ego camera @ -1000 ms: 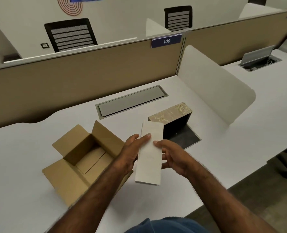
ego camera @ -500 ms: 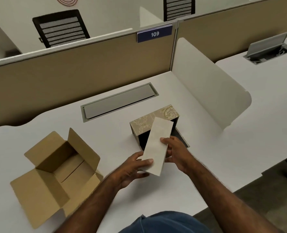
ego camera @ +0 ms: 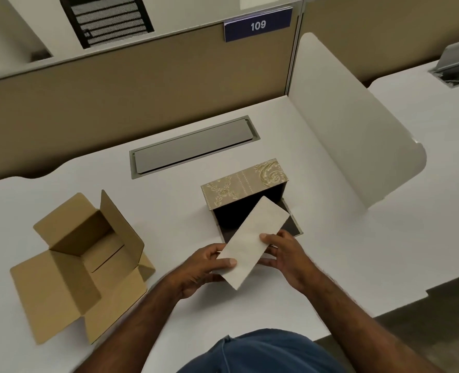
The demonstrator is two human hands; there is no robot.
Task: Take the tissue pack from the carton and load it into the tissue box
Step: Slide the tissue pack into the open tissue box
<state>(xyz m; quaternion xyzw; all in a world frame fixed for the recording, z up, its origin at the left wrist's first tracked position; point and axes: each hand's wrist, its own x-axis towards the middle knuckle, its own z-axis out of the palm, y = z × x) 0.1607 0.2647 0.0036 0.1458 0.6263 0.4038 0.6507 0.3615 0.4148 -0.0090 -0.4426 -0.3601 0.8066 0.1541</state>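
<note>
The tissue pack is out of the carton and is held at the open side of the tissue box.

On the left, one carton (ego camera: 80, 267) stands on the desk (ego camera: 48, 189) with its flaps open, and I see nothing inside it, so I judge the first half of the task done. Then the left hand (ego camera: 201, 267) pinches the near end of the one tissue pack (ego camera: 253, 240), thumb on top and fingers under. The right hand (ego camera: 284, 254) grips the right edge of the same pack in the same way. The pack is tilted, and its far end points into the dark opening of the one tissue box (ego camera: 244, 181), which lies on its side with the flap down. What is left, I think, is to slide the pack fully in and close the flap.
</note>
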